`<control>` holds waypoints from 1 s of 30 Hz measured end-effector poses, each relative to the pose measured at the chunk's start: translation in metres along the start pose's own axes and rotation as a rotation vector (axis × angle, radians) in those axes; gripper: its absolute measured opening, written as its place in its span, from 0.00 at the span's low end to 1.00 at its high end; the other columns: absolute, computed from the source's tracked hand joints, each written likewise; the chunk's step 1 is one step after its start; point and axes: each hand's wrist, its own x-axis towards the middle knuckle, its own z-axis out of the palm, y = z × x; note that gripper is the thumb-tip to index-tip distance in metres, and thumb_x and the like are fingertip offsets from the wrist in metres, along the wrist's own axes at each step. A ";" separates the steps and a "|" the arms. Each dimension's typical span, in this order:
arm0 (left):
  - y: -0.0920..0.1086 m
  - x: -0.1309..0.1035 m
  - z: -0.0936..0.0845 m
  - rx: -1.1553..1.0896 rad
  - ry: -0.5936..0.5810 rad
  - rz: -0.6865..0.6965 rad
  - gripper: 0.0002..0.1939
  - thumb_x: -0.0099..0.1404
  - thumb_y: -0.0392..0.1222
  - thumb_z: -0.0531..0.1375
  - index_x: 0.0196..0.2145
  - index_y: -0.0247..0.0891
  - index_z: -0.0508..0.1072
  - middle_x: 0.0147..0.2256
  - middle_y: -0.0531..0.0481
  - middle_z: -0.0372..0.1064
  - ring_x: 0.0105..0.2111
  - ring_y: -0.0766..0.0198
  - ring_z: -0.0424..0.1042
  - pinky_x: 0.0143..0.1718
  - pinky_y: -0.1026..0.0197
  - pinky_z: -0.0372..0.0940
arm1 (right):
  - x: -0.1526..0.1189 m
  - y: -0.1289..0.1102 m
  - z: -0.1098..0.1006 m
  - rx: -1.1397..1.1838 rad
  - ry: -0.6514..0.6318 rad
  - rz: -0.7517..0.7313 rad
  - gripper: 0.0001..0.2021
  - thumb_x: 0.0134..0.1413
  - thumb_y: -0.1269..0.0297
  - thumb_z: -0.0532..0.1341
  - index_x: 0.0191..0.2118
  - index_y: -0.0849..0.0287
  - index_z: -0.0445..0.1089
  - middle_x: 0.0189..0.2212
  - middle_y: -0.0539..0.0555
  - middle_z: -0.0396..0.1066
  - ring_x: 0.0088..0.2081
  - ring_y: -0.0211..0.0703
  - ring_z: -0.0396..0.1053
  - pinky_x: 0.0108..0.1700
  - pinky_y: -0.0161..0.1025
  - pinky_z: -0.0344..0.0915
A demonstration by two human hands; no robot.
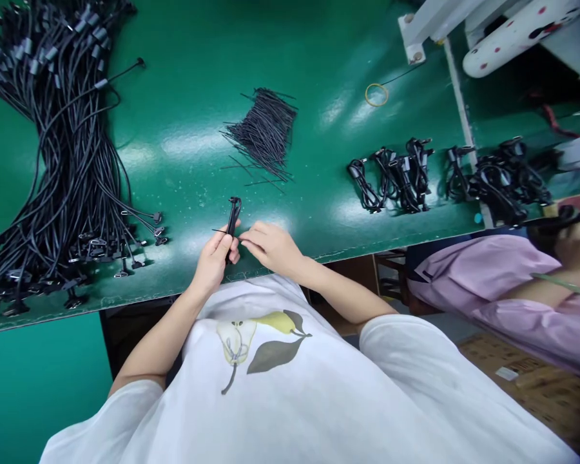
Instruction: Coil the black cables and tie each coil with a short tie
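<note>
My left hand (212,259) is closed around a folded black cable (233,216), held upright near the table's front edge. A thin black twist tie (219,230) crosses the cable and sticks out on its left side. Just to the right, my right hand (274,248) has thumb and forefinger pinched together close against the cable, apparently at the tie's other end; the fingertips largely hide that end. Beyond both hands lies a loose pile of black twist ties (265,129), with a few strays at its lower left.
Long unfolded cables (72,142) cover the table's left side. Folded, tied cables (399,177) lie to the right, with more bundles (497,177) past a table seam. A yellow rubber band (376,95) sits farther back. At right is another person's pink sleeve (493,270).
</note>
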 end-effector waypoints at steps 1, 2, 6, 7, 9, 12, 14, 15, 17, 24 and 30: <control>-0.002 0.001 -0.003 0.108 0.010 0.035 0.18 0.64 0.51 0.61 0.46 0.36 0.73 0.23 0.57 0.59 0.21 0.70 0.58 0.25 0.64 0.56 | 0.003 -0.002 -0.001 -0.137 0.004 -0.074 0.14 0.68 0.66 0.50 0.38 0.62 0.73 0.30 0.54 0.69 0.33 0.40 0.64 0.37 0.38 0.59; -0.004 0.002 -0.007 0.227 0.014 0.061 0.15 0.65 0.50 0.59 0.43 0.36 0.74 0.21 0.57 0.59 0.21 0.69 0.59 0.26 0.64 0.57 | 0.007 -0.001 -0.003 -0.256 0.005 -0.178 0.15 0.68 0.67 0.49 0.37 0.62 0.72 0.30 0.55 0.69 0.34 0.41 0.63 0.38 0.40 0.58; -0.008 0.006 -0.021 0.525 -0.063 0.028 0.12 0.64 0.42 0.56 0.24 0.37 0.69 0.17 0.56 0.61 0.22 0.67 0.61 0.27 0.63 0.56 | 0.028 0.005 -0.013 -0.453 -0.079 -0.678 0.15 0.66 0.75 0.47 0.43 0.65 0.70 0.42 0.58 0.70 0.44 0.43 0.63 0.43 0.42 0.56; -0.008 0.006 -0.024 0.524 -0.090 0.011 0.13 0.63 0.42 0.56 0.22 0.37 0.66 0.17 0.55 0.61 0.21 0.67 0.61 0.27 0.63 0.56 | 0.032 0.006 -0.015 -0.468 -0.109 -0.749 0.14 0.66 0.75 0.46 0.43 0.65 0.70 0.42 0.58 0.70 0.44 0.43 0.63 0.42 0.42 0.56; -0.007 0.004 -0.028 0.431 -0.145 -0.035 0.13 0.61 0.43 0.58 0.21 0.38 0.64 0.17 0.56 0.61 0.20 0.68 0.60 0.26 0.63 0.57 | 0.038 0.007 -0.017 -0.492 -0.169 -0.830 0.14 0.68 0.73 0.46 0.40 0.64 0.69 0.37 0.56 0.70 0.40 0.42 0.64 0.39 0.41 0.55; -0.003 -0.001 -0.029 0.161 -0.201 -0.165 0.15 0.57 0.48 0.64 0.24 0.37 0.64 0.17 0.58 0.57 0.18 0.70 0.57 0.23 0.65 0.56 | 0.040 0.006 -0.021 -0.543 -0.246 -0.941 0.13 0.68 0.72 0.47 0.38 0.63 0.67 0.32 0.54 0.68 0.35 0.41 0.64 0.37 0.40 0.54; -0.001 -0.003 -0.028 -0.001 -0.222 -0.266 0.18 0.54 0.50 0.68 0.25 0.36 0.65 0.18 0.59 0.55 0.18 0.72 0.55 0.21 0.66 0.55 | 0.041 0.004 -0.023 -0.593 -0.275 -0.984 0.12 0.67 0.73 0.47 0.39 0.64 0.67 0.32 0.55 0.68 0.35 0.42 0.64 0.36 0.40 0.54; -0.001 -0.003 -0.028 -0.057 -0.229 -0.302 0.19 0.52 0.50 0.70 0.25 0.36 0.65 0.18 0.59 0.55 0.18 0.72 0.54 0.21 0.66 0.55 | 0.042 0.003 -0.025 -0.617 -0.282 -0.992 0.12 0.67 0.74 0.47 0.38 0.65 0.67 0.31 0.55 0.67 0.34 0.42 0.63 0.35 0.40 0.53; -0.001 -0.003 -0.025 -0.127 -0.236 -0.344 0.19 0.51 0.48 0.71 0.24 0.35 0.66 0.18 0.59 0.55 0.18 0.73 0.54 0.21 0.67 0.55 | 0.043 0.001 -0.026 -0.653 -0.291 -0.994 0.13 0.66 0.74 0.47 0.35 0.66 0.68 0.29 0.55 0.66 0.31 0.43 0.62 0.33 0.41 0.51; -0.002 -0.002 -0.012 -0.178 -0.066 -0.345 0.08 0.55 0.35 0.65 0.23 0.34 0.69 0.21 0.54 0.63 0.22 0.70 0.63 0.25 0.67 0.61 | 0.042 -0.006 -0.024 -0.611 -0.395 -0.832 0.19 0.64 0.78 0.44 0.30 0.62 0.70 0.25 0.57 0.65 0.27 0.44 0.57 0.29 0.42 0.48; -0.004 0.013 -0.002 -0.286 0.200 -0.274 0.03 0.57 0.31 0.58 0.29 0.34 0.73 0.26 0.51 0.70 0.29 0.65 0.69 0.34 0.63 0.65 | 0.048 0.000 -0.006 -0.532 -0.506 -0.408 0.17 0.62 0.77 0.44 0.33 0.66 0.70 0.27 0.63 0.68 0.28 0.46 0.60 0.27 0.43 0.45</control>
